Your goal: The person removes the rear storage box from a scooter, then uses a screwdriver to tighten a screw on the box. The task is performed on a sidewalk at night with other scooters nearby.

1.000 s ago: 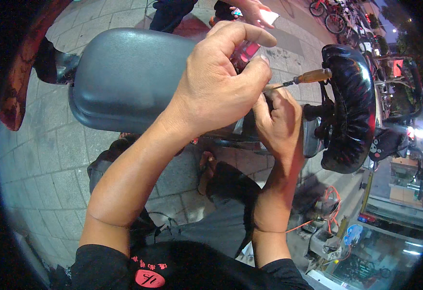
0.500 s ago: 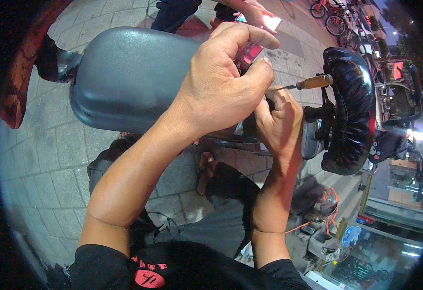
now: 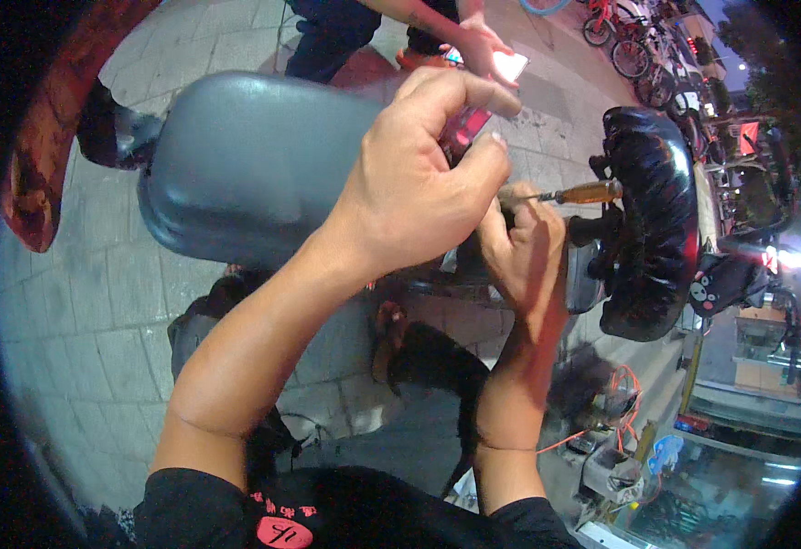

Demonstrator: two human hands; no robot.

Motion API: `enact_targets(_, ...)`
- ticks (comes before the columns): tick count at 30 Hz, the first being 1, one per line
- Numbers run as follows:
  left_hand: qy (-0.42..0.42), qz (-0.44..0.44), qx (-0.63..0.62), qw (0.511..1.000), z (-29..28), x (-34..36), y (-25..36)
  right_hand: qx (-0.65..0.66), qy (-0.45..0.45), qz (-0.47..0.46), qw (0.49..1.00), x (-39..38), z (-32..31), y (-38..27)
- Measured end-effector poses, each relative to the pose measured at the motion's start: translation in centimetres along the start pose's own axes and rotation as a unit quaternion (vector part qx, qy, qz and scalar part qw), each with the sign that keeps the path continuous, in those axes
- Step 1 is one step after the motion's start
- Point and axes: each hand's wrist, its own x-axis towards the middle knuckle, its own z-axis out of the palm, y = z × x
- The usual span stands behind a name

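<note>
Amber-handled screwdriver with a slim dark metal shaft [image 3: 592, 191] sits at the fingers of the right hand [image 3: 524, 245], its handle pointing toward the glossy black saddle with a gathered cover [image 3: 654, 220]. Compared with a second ago, its handle slants less and lies nearly level, and the whole scene rides lower in view, as if the head has tipped. Both hands keep much the same pose, close together, which suggests the fine finger work goes on at one spot.

The right hand is curled narrow; whether it clasps the shaft or merely meets it, I cannot tell. The left hand [image 3: 400, 188] has forefinger and thumb bent with a small gap between their tips, and a shiny red-pink piece [image 3: 463, 131] shows inside the curl; its grip there is hidden.

Room is tightest at the handle's end, just beside the saddle's near edge. Behind the left wrist, the rounded rim of the padded blue-grey seat [image 3: 245, 165] borders the reach. Past the left fingertips, grey paving [image 3: 542, 123] shows, with another person's hand [image 3: 484, 53] near, holding a brightly lit flat device [image 3: 510, 67].
</note>
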Motion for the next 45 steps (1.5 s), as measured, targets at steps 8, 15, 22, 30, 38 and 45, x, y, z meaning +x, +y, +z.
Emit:
enact_targets(8,0.009,0.018,-0.010,1.000,-0.1,0.0,0.4,-0.011,-0.050,0.010,0.999,0.6,-0.8,-0.8)
enact_targets(15,0.008,0.038,0.001,0.999,-0.1,-0.1,0.2,-0.016,-0.036,0.034,0.999,0.7,-0.6,-0.8)
enact_targets(22,0.006,0.028,0.000,1.000,-0.2,-0.2,0.3,0.017,-0.017,0.024,0.999,0.7,0.3,-0.1)
enact_targets(30,0.005,0.027,-0.003,1.000,-0.2,-0.1,0.3,0.003,0.008,-0.018,1.000,0.5,0.8,-0.2)
enact_targets(38,0.012,0.037,-0.003,0.999,0.0,-0.2,0.5,0.059,0.034,-0.012,0.998,0.1,1.8,0.5)
enact_targets(45,0.009,0.017,-0.018,1.000,0.0,-0.4,1.0,0.098,0.054,0.029,0.993,-0.6,2.9,0.4)
